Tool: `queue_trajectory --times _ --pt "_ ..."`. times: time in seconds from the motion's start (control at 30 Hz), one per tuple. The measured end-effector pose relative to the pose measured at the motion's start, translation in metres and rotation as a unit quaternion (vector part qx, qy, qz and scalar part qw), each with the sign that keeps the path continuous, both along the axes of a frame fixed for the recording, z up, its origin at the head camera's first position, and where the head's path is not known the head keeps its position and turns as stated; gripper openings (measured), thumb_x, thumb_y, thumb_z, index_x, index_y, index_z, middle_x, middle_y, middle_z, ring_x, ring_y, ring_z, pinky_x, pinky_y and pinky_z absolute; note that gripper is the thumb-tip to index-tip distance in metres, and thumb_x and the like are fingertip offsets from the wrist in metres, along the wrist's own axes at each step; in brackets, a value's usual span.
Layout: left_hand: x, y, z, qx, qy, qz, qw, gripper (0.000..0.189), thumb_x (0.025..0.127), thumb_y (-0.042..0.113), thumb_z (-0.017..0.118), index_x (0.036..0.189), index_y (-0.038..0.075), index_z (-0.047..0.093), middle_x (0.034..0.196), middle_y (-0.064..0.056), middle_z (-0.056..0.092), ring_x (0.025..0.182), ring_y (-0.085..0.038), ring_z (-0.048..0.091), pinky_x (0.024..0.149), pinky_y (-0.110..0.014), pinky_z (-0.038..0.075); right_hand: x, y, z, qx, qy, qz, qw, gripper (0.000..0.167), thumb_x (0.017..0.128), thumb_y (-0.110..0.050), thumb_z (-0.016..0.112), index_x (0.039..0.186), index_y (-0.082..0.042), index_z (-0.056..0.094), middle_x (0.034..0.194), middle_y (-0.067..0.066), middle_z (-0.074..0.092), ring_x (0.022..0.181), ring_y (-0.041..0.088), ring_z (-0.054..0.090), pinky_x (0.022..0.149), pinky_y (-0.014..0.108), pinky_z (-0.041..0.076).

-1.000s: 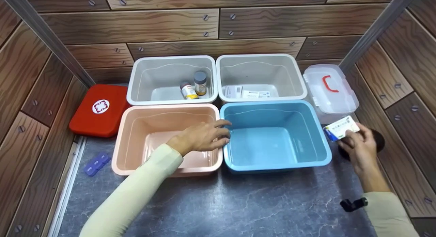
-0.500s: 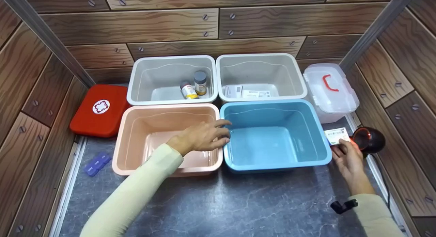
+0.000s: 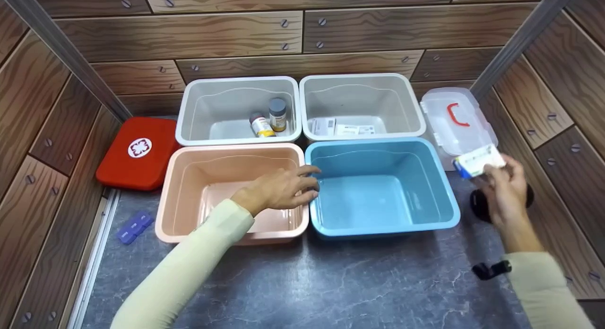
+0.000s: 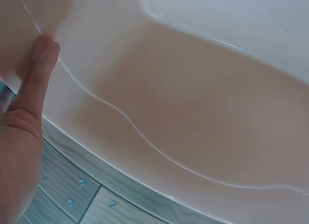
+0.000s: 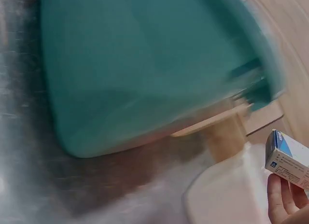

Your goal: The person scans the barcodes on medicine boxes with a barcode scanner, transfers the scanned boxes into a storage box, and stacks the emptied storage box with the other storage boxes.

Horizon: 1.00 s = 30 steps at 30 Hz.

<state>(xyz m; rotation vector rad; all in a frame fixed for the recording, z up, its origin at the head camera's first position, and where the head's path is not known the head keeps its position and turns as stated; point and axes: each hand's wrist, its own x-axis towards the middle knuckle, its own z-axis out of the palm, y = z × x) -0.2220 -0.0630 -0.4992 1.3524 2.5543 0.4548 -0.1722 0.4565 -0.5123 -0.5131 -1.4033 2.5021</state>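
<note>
My right hand pinches a small white and blue medicine box between thumb and fingers, in the air right of the blue bin. In the right wrist view the same medicine box shows printed sides, with fingertips under it. Behind that hand, a black rounded device is partly hidden. My left hand rests at the rim where the pink bin meets the blue one, its fingers loosely bent. The left wrist view shows fingers lying along the inside of the pink wall.
Two grey bins stand behind: the left one holds two pill bottles, the right one several small boxes. A red first-aid case and purple pill organizer lie left. A clear lidded box stands right.
My right hand brought the medicine box down in front of the black device, whose opening glowed red, then raised it up and to the right. My left hand has stayed still.
</note>
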Motion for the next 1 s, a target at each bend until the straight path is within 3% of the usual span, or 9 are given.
queue_trajectory --times 0.2,0.4,0.67,1.0 --pt "0.000 -0.001 -0.001 0.002 0.001 -0.001 1.0000 0.035 0.114 0.041 0.046 0.130 0.022 0.072 0.168 -0.009 0.048 0.116 -0.031 0.073 0.090 -0.050 0.062 -0.030 -0.014 0.035 0.023 0.046 0.022 0.9984 0.045 0.102 0.012 0.061 0.136 -0.014 0.049 0.122 0.004 0.068 0.092 0.017 0.076 0.081 0.031 0.066" --pt "0.000 0.000 0.000 -0.009 -0.009 0.007 0.9999 0.038 0.114 0.044 0.045 0.133 0.024 0.072 0.170 -0.007 0.046 0.112 -0.030 0.073 0.093 -0.049 0.062 -0.066 -0.039 0.052 0.088 0.051 0.062 0.9929 0.045 0.102 0.009 0.064 0.137 -0.015 0.048 0.121 0.005 0.067 0.092 0.018 0.075 0.080 0.030 0.066" --pt "-0.001 0.001 0.001 -0.020 -0.020 0.012 0.9995 0.040 0.114 0.046 0.045 0.137 0.025 0.070 0.172 -0.005 0.042 0.110 -0.030 0.073 0.098 -0.049 0.061 -0.114 -0.082 0.060 0.183 0.033 0.099 0.9777 0.042 0.102 0.004 0.061 0.134 -0.019 0.048 0.114 0.002 0.068 0.094 0.014 0.072 0.078 0.025 0.065" --pt "-0.001 0.000 0.000 -0.011 -0.005 0.005 0.9999 0.038 0.114 0.044 0.047 0.134 0.022 0.072 0.169 -0.007 0.046 0.104 -0.031 0.076 0.094 -0.049 0.062 -0.165 -0.141 0.055 0.213 0.005 0.136 0.9675 0.042 0.101 0.002 0.061 0.135 -0.017 0.047 0.116 0.003 0.066 0.092 0.014 0.071 0.078 0.028 0.066"
